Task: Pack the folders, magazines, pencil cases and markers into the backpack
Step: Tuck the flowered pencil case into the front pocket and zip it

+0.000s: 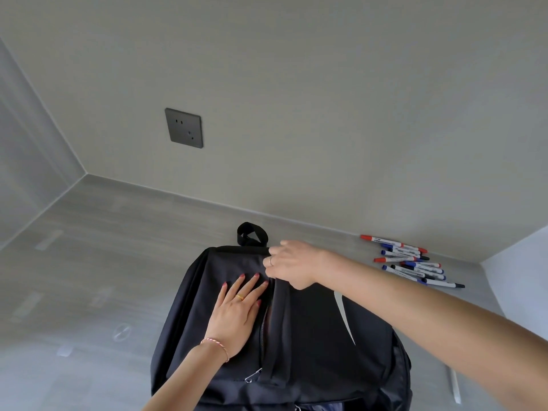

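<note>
I've got the black backpack (296, 327) flat on the grey desk (118, 247), L hand (237, 312) pressing its panel w/ fingers straight beside the zip, R hand (292, 264) pinching fabric near the top, markers (412, 261) loose by the wall, right of the bag.

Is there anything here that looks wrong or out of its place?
Yes: the markers lie loose on the table by the wall, outside the backpack, while the right hand grips its zipper flap.
</note>
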